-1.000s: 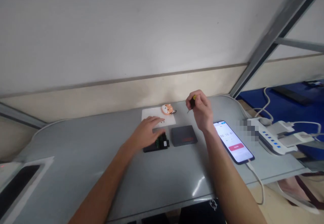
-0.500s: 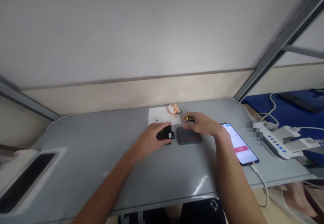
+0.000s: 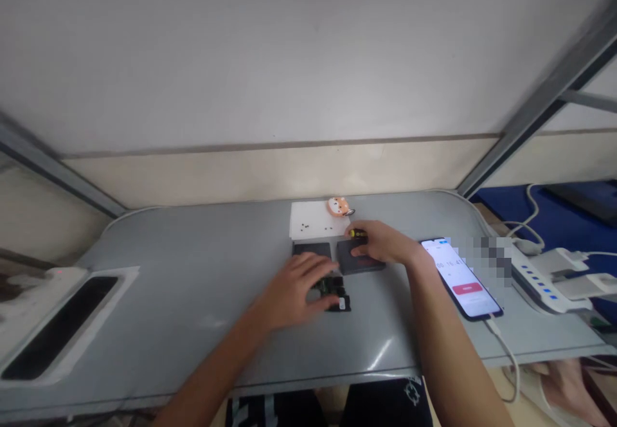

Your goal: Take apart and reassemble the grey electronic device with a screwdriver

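My left hand (image 3: 296,290) is over the table with fingers and thumb apart, beside a green-and-black circuit board (image 3: 341,285) that lies on the tabletop. Its fingers cover part of the board; whether they touch it I cannot tell. Behind that hand lies a flat dark panel (image 3: 311,247). In my right hand (image 3: 383,242) is a small yellow-and-black screwdriver (image 3: 357,233), its tip hidden. That hand rests at a dark grey flat case (image 3: 354,265) with faint red lettering.
Several tiny dark screws (image 3: 304,226) lie on a white sheet (image 3: 315,211). An orange animal-face case (image 3: 339,206) sits at its corner. Right stand a charging phone (image 3: 465,282) and a power strip (image 3: 540,282); left, a dark-screened device (image 3: 62,327). A metal frame post (image 3: 520,118) rises at right.
The circuit board came down nearer to me, and my left hand opened around it. The dark panel behind is now uncovered. My right hand lowered slightly, still holding the screwdriver.
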`<control>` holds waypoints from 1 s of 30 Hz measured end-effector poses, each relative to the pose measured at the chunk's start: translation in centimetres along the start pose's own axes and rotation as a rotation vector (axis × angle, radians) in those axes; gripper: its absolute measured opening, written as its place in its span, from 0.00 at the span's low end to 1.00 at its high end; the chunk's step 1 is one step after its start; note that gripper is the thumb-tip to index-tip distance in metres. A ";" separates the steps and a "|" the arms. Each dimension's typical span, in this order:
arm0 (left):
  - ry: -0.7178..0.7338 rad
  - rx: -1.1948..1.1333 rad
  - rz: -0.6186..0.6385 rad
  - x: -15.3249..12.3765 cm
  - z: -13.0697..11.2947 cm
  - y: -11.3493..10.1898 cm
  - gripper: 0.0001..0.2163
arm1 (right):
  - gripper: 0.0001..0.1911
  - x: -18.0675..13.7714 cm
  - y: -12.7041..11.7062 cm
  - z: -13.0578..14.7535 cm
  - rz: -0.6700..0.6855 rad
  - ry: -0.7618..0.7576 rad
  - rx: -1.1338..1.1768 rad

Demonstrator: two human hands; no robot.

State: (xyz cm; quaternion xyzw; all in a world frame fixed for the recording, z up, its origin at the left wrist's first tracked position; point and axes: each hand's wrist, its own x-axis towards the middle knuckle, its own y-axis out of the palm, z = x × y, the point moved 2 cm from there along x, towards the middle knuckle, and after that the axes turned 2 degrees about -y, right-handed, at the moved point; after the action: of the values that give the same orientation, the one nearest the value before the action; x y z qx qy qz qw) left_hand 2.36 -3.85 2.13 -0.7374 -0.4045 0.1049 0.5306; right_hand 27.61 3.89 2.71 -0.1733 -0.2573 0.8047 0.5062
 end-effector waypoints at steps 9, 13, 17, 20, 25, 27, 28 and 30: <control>-0.176 0.014 -0.206 0.0 6.9 -1.3 0.08 | 0.13 0.3 0.5 0.3 -0.023 0.092 0.076; -0.189 0.032 -0.205 -0.3 6.7 -1.0 0.08 | 0.14 0.2 0.4 0.2 -0.010 0.096 0.070; -0.249 0.054 -0.185 -0.3 7.0 -1.2 0.13 | 0.11 0.4 0.1 0.3 -0.089 0.009 -0.035; -0.282 0.064 -0.118 -0.3 7.6 -1.1 0.17 | 0.12 1.0 -0.2 0.2 -0.220 -0.011 -0.189; -0.309 0.108 -0.112 -0.4 8.4 -1.0 0.18 | 0.14 2.1 0.4 -0.8 -0.181 0.033 -0.289; -0.295 0.104 -0.133 -0.5 8.4 -1.0 0.17 | 0.13 2.1 0.4 -0.9 -0.172 0.036 -0.281; -0.282 0.098 -0.141 -0.5 8.3 -1.1 0.17 | 0.12 1.9 0.2 -0.8 -0.190 0.026 -0.263; -0.256 0.087 -0.148 -0.5 8.2 -1.1 0.17 | 0.12 1.1 -0.4 -0.2 -0.266 -0.004 -0.219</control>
State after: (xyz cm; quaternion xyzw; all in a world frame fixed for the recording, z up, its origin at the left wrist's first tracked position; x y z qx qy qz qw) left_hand -3.26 1.62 -0.43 -0.6625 -0.5171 0.1761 0.5125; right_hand 27.53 5.12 2.76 -0.1901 -0.3649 0.6982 0.5859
